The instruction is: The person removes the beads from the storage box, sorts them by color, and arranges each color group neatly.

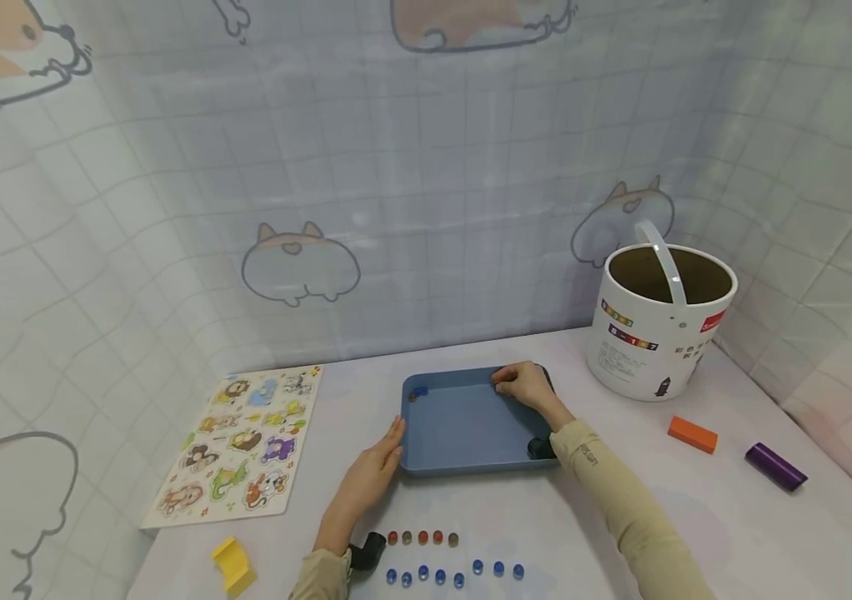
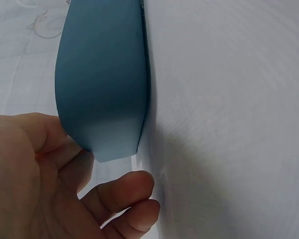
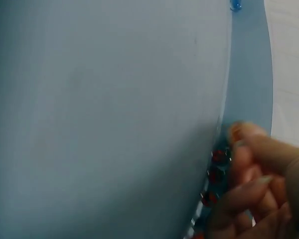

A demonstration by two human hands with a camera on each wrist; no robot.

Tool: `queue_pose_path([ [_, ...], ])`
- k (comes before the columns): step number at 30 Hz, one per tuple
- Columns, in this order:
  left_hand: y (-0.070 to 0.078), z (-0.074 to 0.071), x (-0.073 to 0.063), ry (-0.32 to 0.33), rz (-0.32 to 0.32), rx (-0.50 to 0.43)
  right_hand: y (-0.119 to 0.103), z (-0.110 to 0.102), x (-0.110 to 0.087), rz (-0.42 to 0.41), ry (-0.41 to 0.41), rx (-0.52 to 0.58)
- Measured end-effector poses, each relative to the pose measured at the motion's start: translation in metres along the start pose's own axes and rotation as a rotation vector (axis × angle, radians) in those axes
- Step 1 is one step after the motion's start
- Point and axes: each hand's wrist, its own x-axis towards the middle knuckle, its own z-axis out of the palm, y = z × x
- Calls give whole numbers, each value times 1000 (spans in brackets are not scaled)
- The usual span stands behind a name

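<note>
Bucket: the big white cylindrical bucket with a pale handle stands at the far right of the table, probably there so it is out of my arms' way;
Animal board: the flat cream rectangular board with animal pictures lies to my left, apart from the work;
Tray: the shallow blue-grey rectangular tray lies in front of me, where both hands reach it;
Left hand: my left hand touches the tray's left wall from outside, fingers loosely bent, likely to steady it;
Right hand: my right hand is at the far wall, fingertips drawn together; I cannot tell whether they pinch anything;
Beads in tray: small glassy red-and-dark beads line the foot of that wall beneath my fingers; a glassy blue bead lies by the far left corner;
Beads on table: a reddish-and-brown row and a blue group lie nearer me, seemingly sorted by colour.
</note>
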Motion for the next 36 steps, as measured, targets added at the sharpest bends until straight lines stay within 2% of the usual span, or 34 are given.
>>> queue_pose_path([
  [3, -1, 1, 0, -2, 1, 4, -7, -6, -2, 17, -10, 79],
  [9, 0, 1, -1, 0, 1, 2, -25, -23, -14, -5, -69, 230],
  [13, 1, 0, -2, -12, -9, -4, -32, -32, -23, 1, -113, 263],
  [24, 0, -1, -1, -9, -2, 4, -63, -57, -51, -91, -210, 277],
  [30, 1, -2, -2, -10, 4, -13, -63, -49, -89, -130, -333, 376],
  [33, 0, -3, -2, -12, 8, -15, -57, -35, -112, -152, -418, 431],
  [36, 0, -2, -2, -11, 3, -16, -49, -15, -131, -150, -538, 483],
])
